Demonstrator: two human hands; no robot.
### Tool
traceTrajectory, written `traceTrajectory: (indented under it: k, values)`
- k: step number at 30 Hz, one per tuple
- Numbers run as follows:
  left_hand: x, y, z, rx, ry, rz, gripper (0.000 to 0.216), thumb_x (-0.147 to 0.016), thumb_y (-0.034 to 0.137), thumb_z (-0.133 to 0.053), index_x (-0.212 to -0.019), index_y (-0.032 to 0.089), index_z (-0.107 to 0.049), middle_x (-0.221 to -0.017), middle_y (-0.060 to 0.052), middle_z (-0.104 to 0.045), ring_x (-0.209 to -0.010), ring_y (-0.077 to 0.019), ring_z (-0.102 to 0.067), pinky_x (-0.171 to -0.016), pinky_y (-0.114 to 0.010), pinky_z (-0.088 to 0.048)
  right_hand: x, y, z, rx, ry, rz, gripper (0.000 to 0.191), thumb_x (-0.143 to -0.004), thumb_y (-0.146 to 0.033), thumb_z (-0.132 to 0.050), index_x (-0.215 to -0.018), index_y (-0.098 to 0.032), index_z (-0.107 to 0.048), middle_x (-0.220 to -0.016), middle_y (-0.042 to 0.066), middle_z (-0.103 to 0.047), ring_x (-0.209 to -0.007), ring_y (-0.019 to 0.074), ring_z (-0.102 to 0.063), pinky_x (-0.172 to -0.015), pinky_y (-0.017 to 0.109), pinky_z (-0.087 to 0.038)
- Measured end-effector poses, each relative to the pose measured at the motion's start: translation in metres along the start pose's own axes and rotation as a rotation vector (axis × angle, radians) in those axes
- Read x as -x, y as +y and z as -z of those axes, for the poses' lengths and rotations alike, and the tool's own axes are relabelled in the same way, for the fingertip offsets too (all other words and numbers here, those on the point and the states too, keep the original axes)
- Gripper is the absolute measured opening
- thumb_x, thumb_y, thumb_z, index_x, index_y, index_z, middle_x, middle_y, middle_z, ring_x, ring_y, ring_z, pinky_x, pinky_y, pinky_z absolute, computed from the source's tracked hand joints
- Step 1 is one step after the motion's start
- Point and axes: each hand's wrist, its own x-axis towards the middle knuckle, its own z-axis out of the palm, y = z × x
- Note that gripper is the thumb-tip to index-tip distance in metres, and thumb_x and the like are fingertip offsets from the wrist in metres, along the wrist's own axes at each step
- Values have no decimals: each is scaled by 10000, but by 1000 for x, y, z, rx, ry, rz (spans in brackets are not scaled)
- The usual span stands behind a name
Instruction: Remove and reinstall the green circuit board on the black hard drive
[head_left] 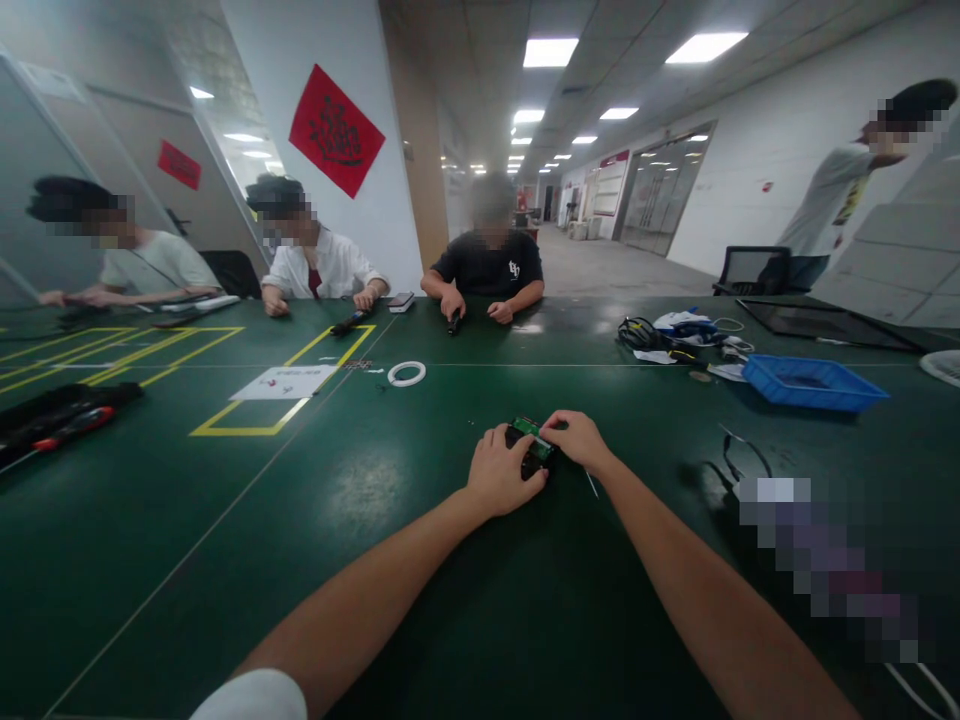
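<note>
A small green circuit board [526, 427] with black parts around it lies on the green table in front of me. My left hand [504, 472] grips it from the left, thumb and fingers closed around its near and far sides. At its right edge, my right hand [576, 440] has its fingertips pinched together, touching or very close to the board; whatever they pinch is too small to make out. Below my right hand, a thin pale stick [592, 484] slants down toward the table; I cannot tell whether the hand holds it.
A blue tray [814, 385] and a bundle of cables [637, 333] stand at the right. Nearer lies a blurred-out object [832, 570] with wires. Leftward are a white ring [406, 374], a paper sheet [285, 382] and a black tool pouch [60, 418]. Several people sit across the table.
</note>
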Motion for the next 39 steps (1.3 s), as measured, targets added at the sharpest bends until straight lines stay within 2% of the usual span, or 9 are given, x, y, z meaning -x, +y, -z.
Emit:
traceTrajectory:
  k: [7, 13, 18, 27, 31, 33, 36, 38, 39]
  values:
    - [1, 1, 1, -13, 12, -10, 655, -861, 665, -536, -1423, 327, -530, -1491, -118, -393, -1301, -382, -418, -1044, -536, -402, -5, 5, -1, -175, -33, -93, 161, -707, -333, -726, -770, -185, -740, -752, 15, -707, -712, 155, -608, -617, 246, -424]
    - [1, 1, 1, -12, 24, -17, 645, -863, 645, -554, -1425, 330, -532, -1506, -111, -385, -1303, -392, -412, -1041, -550, -403, -16, 5, 2, -385, -222, -356, 165, -692, -284, -750, -805, -172, -708, -563, -37, -570, -450, 73, -384, -411, 222, -245]
    - [0, 0, 0, -7, 21, -30, 656, -857, 665, -552, -1420, 328, -541, -1504, -110, -388, -1298, -394, -418, -1040, -555, -405, -31, 8, 9, -399, -325, -408, 235, -615, -243, -835, -748, -166, -657, -511, -52, -524, -444, 68, -405, -395, 200, -241]
    - [-4, -8, 3, 10, -10, -96, 660, -849, 655, -577, -1418, 322, -548, -1508, -106, -389, -1300, -372, -431, -1043, -534, -416, -38, 22, 15, -542, -432, -476, 294, -628, -190, -870, -777, -167, -618, -514, -58, -523, -441, 55, -421, -379, 158, -238]
    - [-4, -8, 6, 9, -22, -95, 666, -857, 660, -563, -1427, 318, -542, -1522, -105, -381, -1307, -371, -432, -1048, -534, -415, -35, 24, 16, -605, -421, -494, 299, -636, -124, -850, -820, -166, -618, -551, -43, -561, -448, 54, -433, -372, 142, -253]
    - [-4, -8, 7, 10, -25, -88, 668, -859, 663, -555, -1431, 317, -538, -1529, -104, -377, -1317, -370, -428, -1053, -535, -413, -35, 25, 18, -700, -363, -503, 284, -662, -132, -835, -844, -159, -619, -618, 1, -623, -466, 68, -469, -366, 146, -279]
    - [-4, -6, 8, 16, -28, -59, 673, -854, 670, -556, -1428, 319, -542, -1534, -101, -378, -1330, -374, -420, -1063, -540, -407, -41, 26, 24, -859, -186, -497, 175, -780, -200, -735, -855, -158, -582, -774, 98, -700, -516, 102, -531, -383, 177, -369]
    - [-4, -5, 8, 21, -31, -43, 675, -846, 672, -564, -1424, 324, -545, -1535, -97, -381, -1335, -375, -418, -1069, -542, -403, -48, 24, 28, -894, -55, -456, 107, -841, -185, -628, -910, -176, -547, -870, 114, -712, -578, 117, -574, -443, 198, -449]
    - [-4, -5, 7, 25, -34, -40, 675, -844, 673, -567, -1423, 327, -545, -1537, -95, -382, -1337, -376, -417, -1072, -542, -401, -53, 22, 29, -908, 12, -432, 132, -847, -155, -588, -961, -189, -531, -923, 103, -712, -628, 118, -598, -492, 200, -484]
